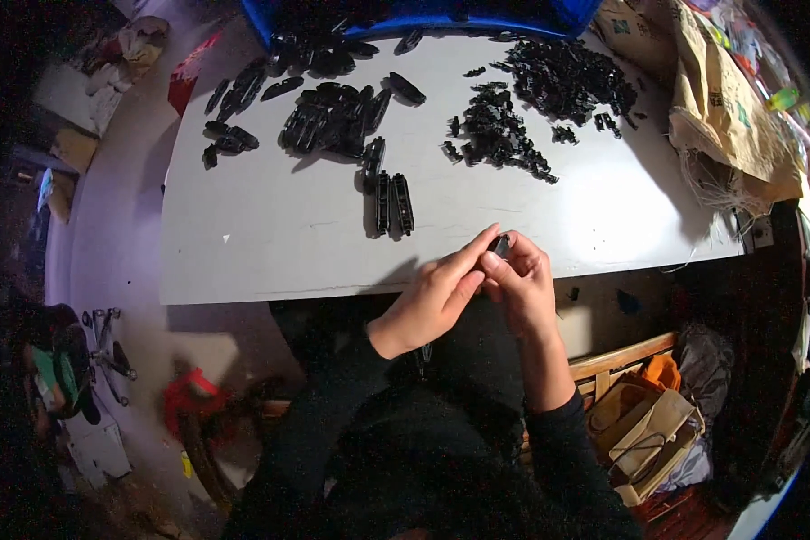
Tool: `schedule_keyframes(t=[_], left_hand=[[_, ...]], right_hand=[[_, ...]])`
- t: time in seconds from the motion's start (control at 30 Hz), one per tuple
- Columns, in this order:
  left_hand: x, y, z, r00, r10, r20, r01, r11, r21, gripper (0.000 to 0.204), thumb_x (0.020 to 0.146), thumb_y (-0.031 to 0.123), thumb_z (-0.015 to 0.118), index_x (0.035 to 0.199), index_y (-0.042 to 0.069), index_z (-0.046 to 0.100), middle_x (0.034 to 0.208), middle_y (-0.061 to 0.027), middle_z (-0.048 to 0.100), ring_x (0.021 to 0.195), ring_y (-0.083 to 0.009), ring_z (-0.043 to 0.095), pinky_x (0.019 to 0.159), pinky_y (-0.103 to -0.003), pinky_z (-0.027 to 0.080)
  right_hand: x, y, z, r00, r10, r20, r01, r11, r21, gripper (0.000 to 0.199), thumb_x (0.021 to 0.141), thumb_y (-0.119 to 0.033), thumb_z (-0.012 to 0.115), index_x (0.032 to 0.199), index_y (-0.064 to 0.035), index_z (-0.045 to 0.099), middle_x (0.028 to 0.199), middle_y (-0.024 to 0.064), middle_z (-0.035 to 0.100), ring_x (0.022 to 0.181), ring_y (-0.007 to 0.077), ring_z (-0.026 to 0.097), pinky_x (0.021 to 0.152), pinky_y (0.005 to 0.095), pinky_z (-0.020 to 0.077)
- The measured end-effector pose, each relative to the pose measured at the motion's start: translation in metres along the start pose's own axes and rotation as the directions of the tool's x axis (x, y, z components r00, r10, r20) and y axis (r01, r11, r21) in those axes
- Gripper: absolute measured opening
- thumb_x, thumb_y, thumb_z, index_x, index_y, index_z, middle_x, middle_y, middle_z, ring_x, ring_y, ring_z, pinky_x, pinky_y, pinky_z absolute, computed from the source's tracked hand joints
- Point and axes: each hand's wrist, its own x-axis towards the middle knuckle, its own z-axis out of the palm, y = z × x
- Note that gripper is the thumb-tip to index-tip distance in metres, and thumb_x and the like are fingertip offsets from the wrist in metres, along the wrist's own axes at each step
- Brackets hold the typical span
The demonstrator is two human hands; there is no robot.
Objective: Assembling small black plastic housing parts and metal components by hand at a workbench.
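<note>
Over the table's front edge my two hands meet around a small black plastic part. My right hand pinches it between thumb and fingers. My left hand presses against its left side, fingers stretched together along it; the hands hide most of the part. Just beyond, two long black plastic pieces lie side by side on the white table. Behind them is a pile of similar long black pieces. To the right sits a heap of small black clips or fittings.
A larger heap of small black parts lies at the back right. A blue bin stands at the far edge. Woven sacks hang over the right side. Below right, a cardboard box rests by a wooden bench.
</note>
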Motion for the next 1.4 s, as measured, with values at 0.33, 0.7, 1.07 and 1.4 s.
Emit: schedule_keyframes(t=[0.33,0.7,1.07,1.4], left_hand=[[0.015,-0.018,-0.036,0.955,0.070,-0.288,0.241,0.382,0.892,0.026,0.080,0.024,0.062,0.097,0.007,0.052,0.086,-0.0082,0.047,0.079,-0.0258,0.051,0.061,-0.037,0.044],[0.007,-0.027,-0.040,0.951,0.175,-0.255,0.168,0.401,0.900,0.021,0.073,0.006,0.062,0.092,0.006,0.052,0.086,-0.0080,0.053,0.082,-0.0250,0.050,0.071,-0.036,0.042],[-0.008,-0.029,-0.022,0.939,0.138,-0.315,0.103,0.761,0.640,0.039,0.075,-0.004,0.059,0.112,0.003,0.048,0.095,-0.0139,0.049,0.091,-0.0306,0.050,0.076,-0.035,0.042],[0.000,-0.009,-0.022,0.884,-0.441,-0.157,0.178,0.627,-0.759,0.033,0.094,0.016,0.041,0.126,0.006,0.040,0.104,-0.0014,0.052,0.089,-0.0106,0.051,0.076,-0.026,0.045]], right_hand=[[0.080,-0.029,-0.084,0.852,-0.504,-0.139,0.075,0.381,-0.922,0.020,0.073,0.001,0.057,0.093,-0.0006,0.054,0.083,0.0131,0.054,0.070,0.0253,0.053,0.065,0.0345,0.0434],[0.078,-0.027,-0.084,0.848,-0.494,-0.194,0.092,0.496,-0.864,0.006,0.079,-0.003,0.059,0.083,0.0015,0.057,0.068,0.0040,0.056,0.063,0.0093,0.050,0.058,0.0241,0.0415],[0.035,-0.033,-0.025,0.997,0.009,-0.074,-0.028,0.965,-0.262,0.014,0.082,-0.019,0.064,0.081,-0.0061,0.057,0.056,-0.0049,0.046,0.043,0.0037,0.037,0.038,0.0182,0.0261],[0.010,-0.012,0.021,0.994,0.088,0.058,-0.079,0.987,-0.141,0.011,0.080,-0.011,0.065,0.082,-0.0027,0.058,0.067,0.0007,0.057,0.049,0.0042,0.043,0.044,0.0176,0.0310]])
